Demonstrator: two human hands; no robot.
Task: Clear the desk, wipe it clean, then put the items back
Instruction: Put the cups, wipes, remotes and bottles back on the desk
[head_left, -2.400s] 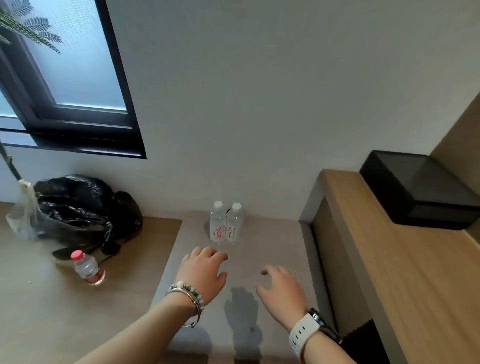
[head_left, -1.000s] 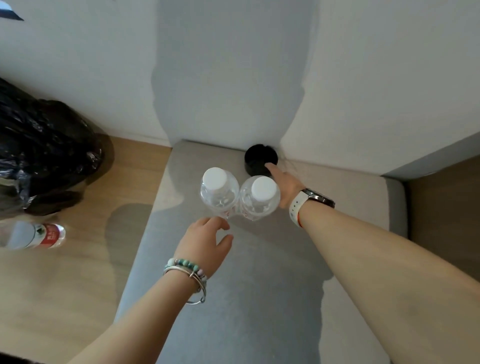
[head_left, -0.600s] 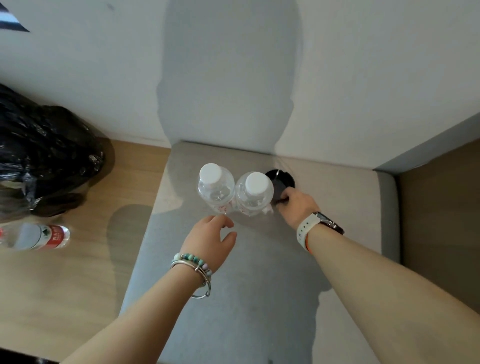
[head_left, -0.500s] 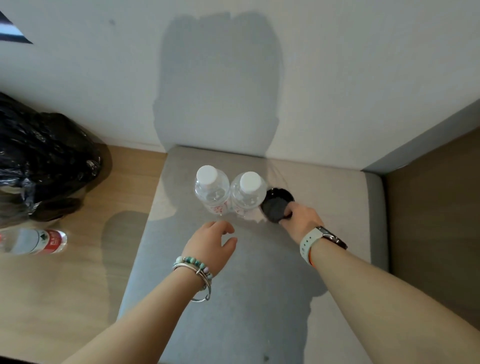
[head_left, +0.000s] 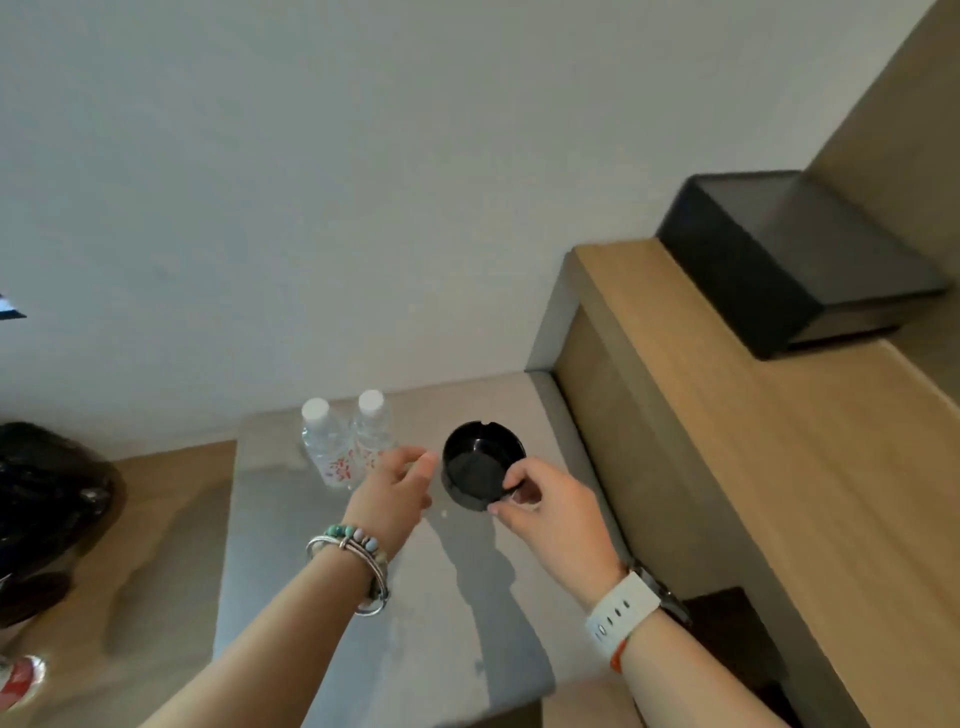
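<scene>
— Where is the ashtray (head_left: 480, 467) sitting right now?

— The right hand (head_left: 550, 506) is pinching it by the near right rim and holding it tilted over the right half of the grey bench (head_left: 332, 597) (I cannot tell whether it is touching the top).

— And the left hand (head_left: 397, 488)?

— It is hanging slack-fingered and gripping nothing, just left of the ashtray.

— So what is lying closest to it?

— The two water bottles (head_left: 326, 452). They are standing upright, side by side, at the far edge by the wall, just beyond and left of those fingers. The left hand is sitting nearer to them than the right, so I am judging it the one to clear them.
</scene>
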